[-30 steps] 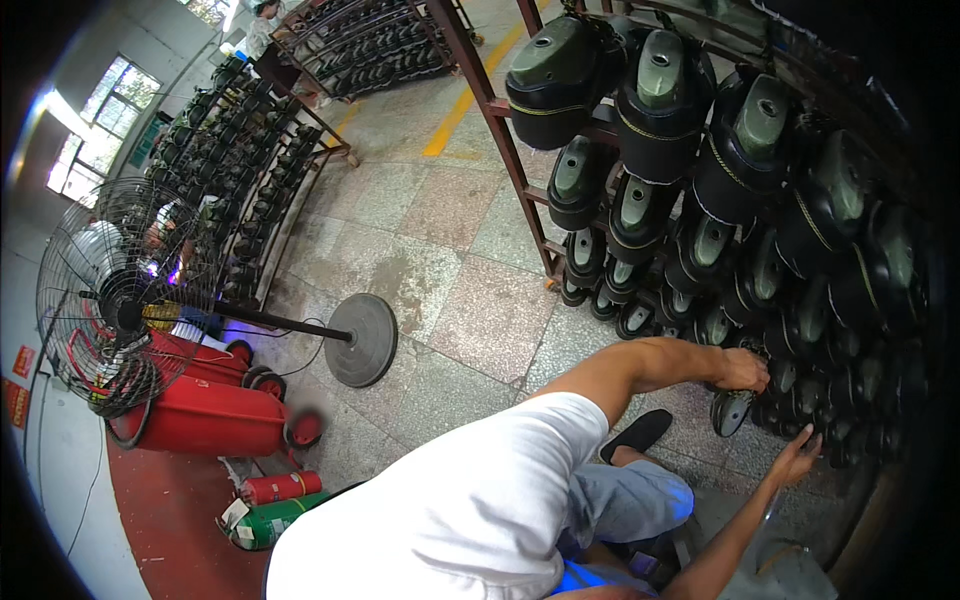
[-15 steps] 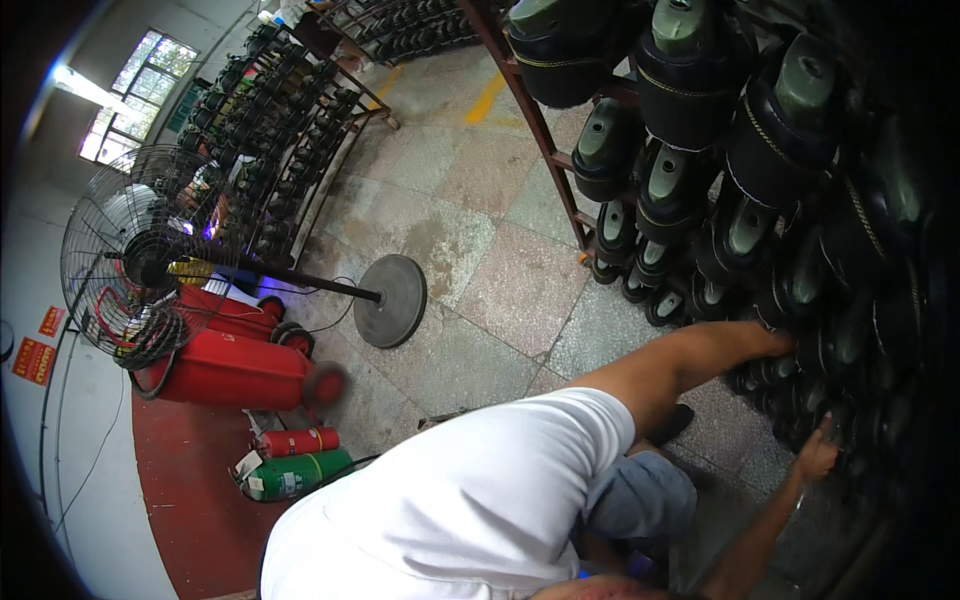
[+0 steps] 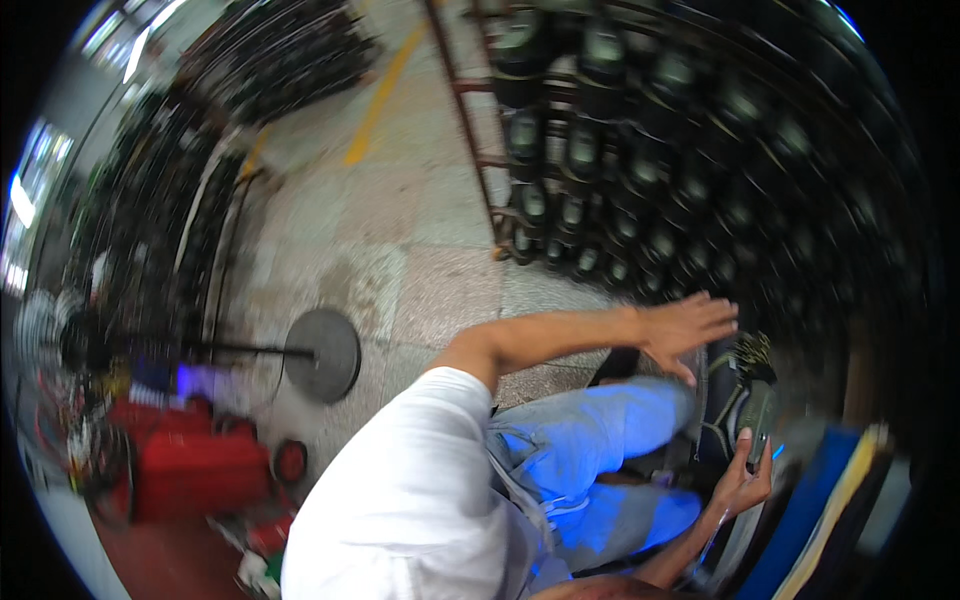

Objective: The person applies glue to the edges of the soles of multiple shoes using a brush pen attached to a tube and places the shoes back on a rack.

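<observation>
Crouched by the rack (image 3: pixel 640 200) of dark parts, right hand (image 3: pixel 742 482) grips a dark green-topped part (image 3: pixel 752 405) from below, near the knee, while left hand (image 3: pixel 685 330) hovers spread wide above, seemingly to steady it.

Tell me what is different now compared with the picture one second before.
The left hand has left the rack of dark motors and hangs open in front of it. The right hand now touches a dark motor part low down. The fan's round base stays on the floor.
</observation>
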`<action>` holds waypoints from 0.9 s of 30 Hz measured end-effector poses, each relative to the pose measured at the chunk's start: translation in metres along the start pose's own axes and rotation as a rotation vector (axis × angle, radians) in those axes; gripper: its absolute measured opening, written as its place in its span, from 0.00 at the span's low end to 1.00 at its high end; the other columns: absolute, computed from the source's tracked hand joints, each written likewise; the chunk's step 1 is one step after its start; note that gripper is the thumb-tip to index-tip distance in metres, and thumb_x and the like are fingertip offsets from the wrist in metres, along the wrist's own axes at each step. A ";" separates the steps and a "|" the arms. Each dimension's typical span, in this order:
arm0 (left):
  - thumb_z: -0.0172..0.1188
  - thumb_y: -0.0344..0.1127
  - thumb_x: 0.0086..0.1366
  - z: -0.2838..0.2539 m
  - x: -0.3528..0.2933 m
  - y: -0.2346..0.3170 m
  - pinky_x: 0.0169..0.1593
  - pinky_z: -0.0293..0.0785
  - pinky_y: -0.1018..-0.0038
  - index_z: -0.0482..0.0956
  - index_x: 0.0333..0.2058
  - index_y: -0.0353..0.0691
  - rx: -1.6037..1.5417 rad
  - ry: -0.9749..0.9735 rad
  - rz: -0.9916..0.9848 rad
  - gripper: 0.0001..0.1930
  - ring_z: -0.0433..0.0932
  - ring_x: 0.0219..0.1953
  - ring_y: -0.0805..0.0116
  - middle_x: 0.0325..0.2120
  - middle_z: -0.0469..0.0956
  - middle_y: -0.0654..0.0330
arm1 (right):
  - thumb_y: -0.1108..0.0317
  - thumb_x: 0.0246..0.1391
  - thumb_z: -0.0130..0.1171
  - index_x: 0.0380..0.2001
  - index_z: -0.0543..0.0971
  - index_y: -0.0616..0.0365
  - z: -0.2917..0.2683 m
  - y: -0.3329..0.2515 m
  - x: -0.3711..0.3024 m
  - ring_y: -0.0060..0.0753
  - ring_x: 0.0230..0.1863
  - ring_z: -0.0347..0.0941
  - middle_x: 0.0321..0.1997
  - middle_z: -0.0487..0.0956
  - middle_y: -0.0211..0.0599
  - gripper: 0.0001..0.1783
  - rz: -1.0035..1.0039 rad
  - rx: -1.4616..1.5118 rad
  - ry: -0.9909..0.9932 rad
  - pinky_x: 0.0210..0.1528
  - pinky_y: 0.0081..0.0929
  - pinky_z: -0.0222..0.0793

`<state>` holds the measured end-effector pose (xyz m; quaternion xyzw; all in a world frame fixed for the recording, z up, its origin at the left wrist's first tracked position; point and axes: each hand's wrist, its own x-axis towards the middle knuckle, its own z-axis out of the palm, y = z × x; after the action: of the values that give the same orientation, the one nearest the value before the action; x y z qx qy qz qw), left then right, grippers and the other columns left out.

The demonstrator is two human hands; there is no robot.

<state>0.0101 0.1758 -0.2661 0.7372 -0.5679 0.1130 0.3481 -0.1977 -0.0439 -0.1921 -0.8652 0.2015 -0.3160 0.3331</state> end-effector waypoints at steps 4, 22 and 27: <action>0.65 0.75 0.42 -0.086 0.057 0.077 0.67 0.60 0.47 0.65 0.64 0.34 0.024 -0.145 0.429 0.59 0.65 0.66 0.41 0.63 0.67 0.43 | 0.68 0.45 0.75 0.46 0.82 0.71 -0.134 -0.114 -0.071 0.47 0.36 0.85 0.38 0.85 0.52 0.25 -0.320 -0.159 -0.133 0.41 0.33 0.81; 0.79 0.62 0.33 -0.118 0.289 0.180 0.52 0.77 0.60 0.74 0.51 0.26 0.348 0.019 0.457 0.52 0.79 0.49 0.46 0.48 0.77 0.46 | 0.45 0.38 0.80 0.63 0.72 0.64 -0.271 0.042 0.025 0.55 0.66 0.69 0.62 0.75 0.58 0.53 0.046 0.283 0.111 0.66 0.43 0.67; 0.77 0.67 0.32 -0.095 0.330 0.180 0.52 0.77 0.59 0.73 0.52 0.24 0.311 -0.218 0.542 0.57 0.79 0.49 0.46 0.47 0.76 0.46 | 0.54 0.40 0.80 0.64 0.70 0.66 -0.272 0.035 0.026 0.44 0.64 0.71 0.61 0.76 0.53 0.50 0.047 0.255 0.083 0.67 0.37 0.64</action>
<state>-0.0244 -0.0335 0.0579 0.6113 -0.7533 0.2075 0.1258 -0.3688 -0.2051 -0.0492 -0.7971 0.1938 -0.3666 0.4389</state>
